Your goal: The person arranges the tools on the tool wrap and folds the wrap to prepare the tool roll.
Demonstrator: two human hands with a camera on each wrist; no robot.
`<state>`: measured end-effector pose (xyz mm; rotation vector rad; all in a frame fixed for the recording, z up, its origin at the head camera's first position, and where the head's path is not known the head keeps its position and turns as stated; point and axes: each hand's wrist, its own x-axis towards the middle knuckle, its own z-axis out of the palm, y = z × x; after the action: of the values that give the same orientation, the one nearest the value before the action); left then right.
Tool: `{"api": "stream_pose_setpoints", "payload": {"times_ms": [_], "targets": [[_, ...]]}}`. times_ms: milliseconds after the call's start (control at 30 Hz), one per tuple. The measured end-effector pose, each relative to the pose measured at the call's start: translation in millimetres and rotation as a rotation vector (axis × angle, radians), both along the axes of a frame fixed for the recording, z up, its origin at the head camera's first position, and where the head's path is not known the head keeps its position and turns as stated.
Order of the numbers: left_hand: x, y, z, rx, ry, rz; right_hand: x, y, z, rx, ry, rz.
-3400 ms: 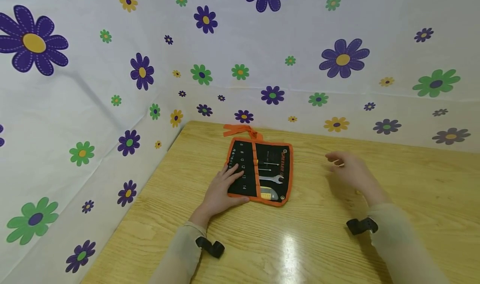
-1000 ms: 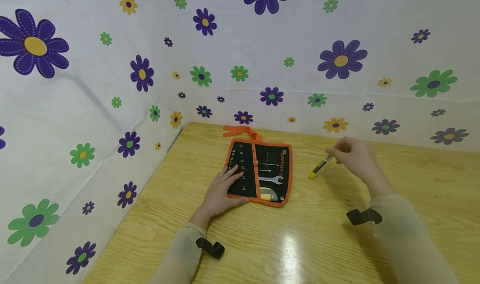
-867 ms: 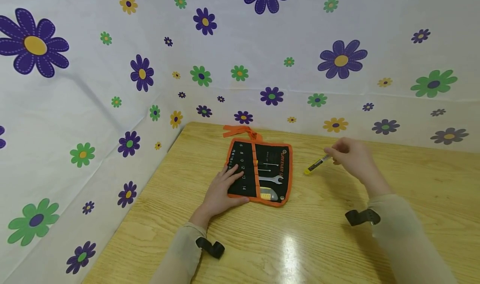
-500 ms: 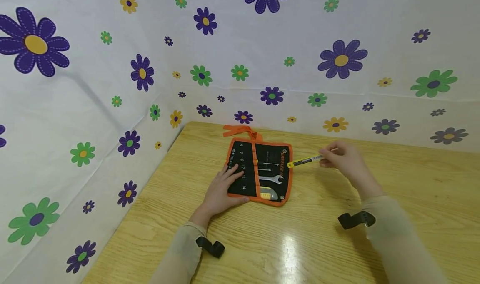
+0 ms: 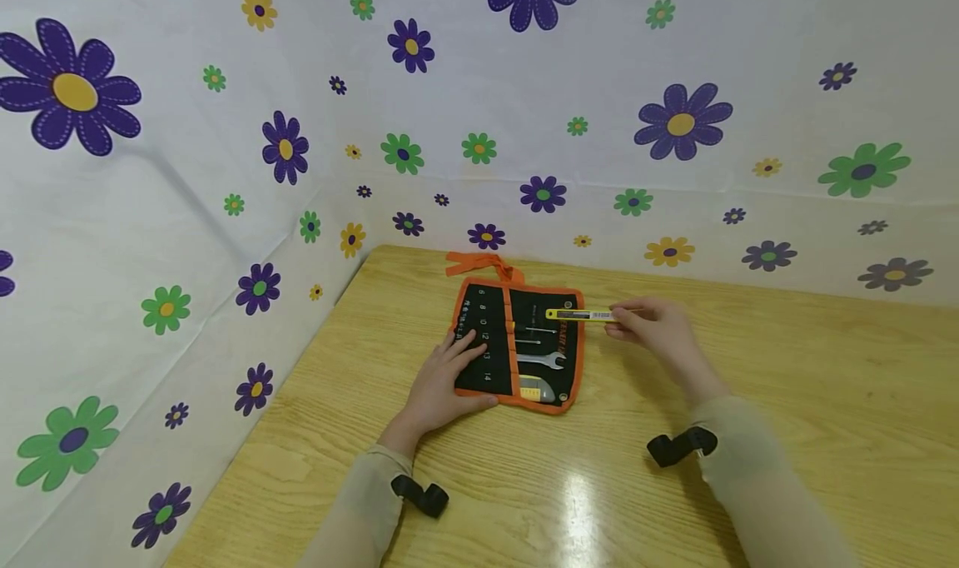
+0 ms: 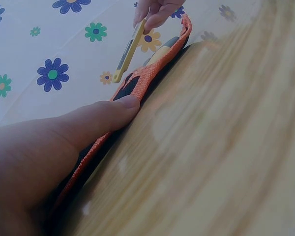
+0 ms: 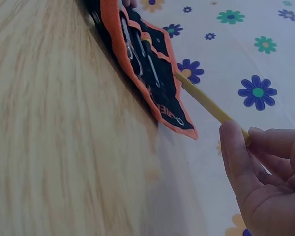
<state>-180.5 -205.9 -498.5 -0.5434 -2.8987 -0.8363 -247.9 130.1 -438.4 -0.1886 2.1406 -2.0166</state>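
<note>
A black tool pouch with orange trim lies spread on the table. Its pockets hold an open-end wrench, two thin-shafted screwdrivers and a yellow-and-grey tool. My left hand rests flat on the numbered left half, fingers spread, thumb along the near edge. Between thumb and fingers, my right hand pinches one end of a slim, flat yellow stick-like tool with a dark label and a barcode. That tool points left, its free end over the pouch's upper right part. The left wrist view shows it raised above the pouch.
Orange tie straps trail from the pouch's far edge. The wooden table meets a flower-printed white sheet at the back and on the left.
The right hand, bare at first, now holds the yellow tool and has carried it left over the pouch, turning it from slanted to nearly level across the view. The left hand stays put.
</note>
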Motion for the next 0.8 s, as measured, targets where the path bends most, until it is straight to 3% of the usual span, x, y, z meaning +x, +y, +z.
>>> {"api": "stream_pose_setpoints", "payload": {"times_ms": [567, 667, 800], "targets": [[-0.1, -1, -1.6, -0.009, 0.01, 0.001, -17.6, -42, -6.1, 0.063, -0.036, 0.009], [0.1, -1, -1.0, -0.007, 0.01, 0.0, -20.2, -47, -6.3, 0.153, -0.016, -0.016], [0.2, 0, -0.2, -0.006, 0.012, -0.002, -24.9, -54, -3.8, 0.364, 0.038, -0.057]]}}
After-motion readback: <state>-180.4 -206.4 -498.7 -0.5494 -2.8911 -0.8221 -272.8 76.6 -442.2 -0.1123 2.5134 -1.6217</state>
